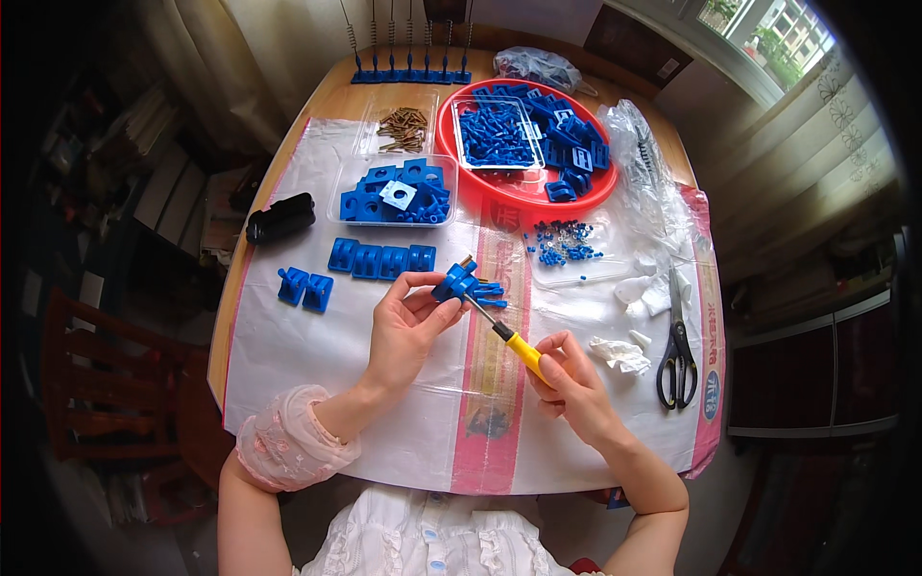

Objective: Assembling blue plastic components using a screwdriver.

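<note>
Small blue plastic part (453, 282), at table centre, pinched between thumb and fingers of the left hand (408, 326); a brass-coloured pin projects from its upper edge. Screwdriver (503, 334) with yellow handle, gripped closed in the right hand (569, 382), shaft running toward 11 o'clock with its tip at the part. At 3 o'clock of the part, touching it: loose blue pieces (490, 293). At 9 o'clock: a row of blue blocks (381, 259), with two more blocks (306, 287) farther out. At 12 o'clock: clear tray of blue parts (397, 192); beyond it, clear tray of brass screws (403, 129). At 1 o'clock: red basin (519, 190) of blue components. At 3 o'clock, well apart: scissors (678, 353), crumpled tissue (619, 353). All rest on a white woven sheet (307, 346) over the wooden table (327, 101)
</note>
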Available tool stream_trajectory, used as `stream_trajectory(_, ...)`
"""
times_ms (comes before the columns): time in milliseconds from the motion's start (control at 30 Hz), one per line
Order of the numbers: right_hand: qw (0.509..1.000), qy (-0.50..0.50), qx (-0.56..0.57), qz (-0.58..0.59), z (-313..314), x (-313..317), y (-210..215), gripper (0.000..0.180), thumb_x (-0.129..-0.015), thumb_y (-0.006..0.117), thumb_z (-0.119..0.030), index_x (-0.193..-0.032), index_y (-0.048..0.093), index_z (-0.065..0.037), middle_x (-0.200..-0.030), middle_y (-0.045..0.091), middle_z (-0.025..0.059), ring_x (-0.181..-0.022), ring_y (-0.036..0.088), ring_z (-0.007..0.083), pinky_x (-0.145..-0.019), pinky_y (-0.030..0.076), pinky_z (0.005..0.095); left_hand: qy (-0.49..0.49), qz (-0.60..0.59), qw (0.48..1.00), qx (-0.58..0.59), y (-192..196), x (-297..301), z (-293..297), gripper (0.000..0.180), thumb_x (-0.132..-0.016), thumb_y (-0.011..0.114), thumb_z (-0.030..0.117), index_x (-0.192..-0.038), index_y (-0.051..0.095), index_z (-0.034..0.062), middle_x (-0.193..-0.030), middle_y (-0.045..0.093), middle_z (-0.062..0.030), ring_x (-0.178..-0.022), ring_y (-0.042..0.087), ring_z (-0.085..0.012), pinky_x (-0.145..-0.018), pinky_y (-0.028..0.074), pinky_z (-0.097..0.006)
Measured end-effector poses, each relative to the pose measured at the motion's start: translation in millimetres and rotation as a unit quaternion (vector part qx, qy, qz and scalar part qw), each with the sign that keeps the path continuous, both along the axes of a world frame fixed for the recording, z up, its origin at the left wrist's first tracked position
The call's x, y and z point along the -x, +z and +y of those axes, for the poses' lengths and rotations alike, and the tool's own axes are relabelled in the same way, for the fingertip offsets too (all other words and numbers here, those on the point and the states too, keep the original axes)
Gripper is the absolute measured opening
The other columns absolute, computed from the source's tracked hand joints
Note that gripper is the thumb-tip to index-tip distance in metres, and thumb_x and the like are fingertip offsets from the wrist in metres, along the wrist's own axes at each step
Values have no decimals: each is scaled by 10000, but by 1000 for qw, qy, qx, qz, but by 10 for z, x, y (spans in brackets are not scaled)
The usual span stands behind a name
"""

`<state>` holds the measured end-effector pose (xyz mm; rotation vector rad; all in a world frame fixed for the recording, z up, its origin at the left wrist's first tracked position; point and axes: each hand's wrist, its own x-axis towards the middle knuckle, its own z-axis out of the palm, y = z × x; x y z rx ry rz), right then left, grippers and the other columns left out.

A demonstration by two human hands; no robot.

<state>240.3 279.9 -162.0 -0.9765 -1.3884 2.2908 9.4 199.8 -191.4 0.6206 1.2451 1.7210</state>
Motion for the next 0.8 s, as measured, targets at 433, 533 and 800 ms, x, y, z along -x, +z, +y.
stream_trajectory(433,740,-25,-664,-102,-97,47,-71,273,-928,680,-45,-1168,560,3,-862,595,167,-645,615,319,-541,471,423,1,6,1000,14,0,-3,2,305,-954,663,-1,-1229,534,22,-1108,700,-127,-1052,695,-178,-959,571,-290)
stream_trajectory(533,721,-32,-680,-130,-64,38,-53,244,-938,690,-115,-1146,617,-12,-769,610,140,-575,607,291,-497,450,398,-1,7,1000,13,-5,2,-1,304,-955,661,-1,-1230,533,21,-1106,699,-128,-1052,694,-178,-958,572,-290)
stream_trajectory(800,982,55,-162,-76,6,-31,-137,349,-1090,471,-328,-1230,626,-49,-626,421,-47,-484,331,64,-455,261,229,-2,6,1000,11,4,-8,1,293,-953,658,-11,-1220,541,25,-1108,698,-127,-1053,694,-179,-957,574,-293)
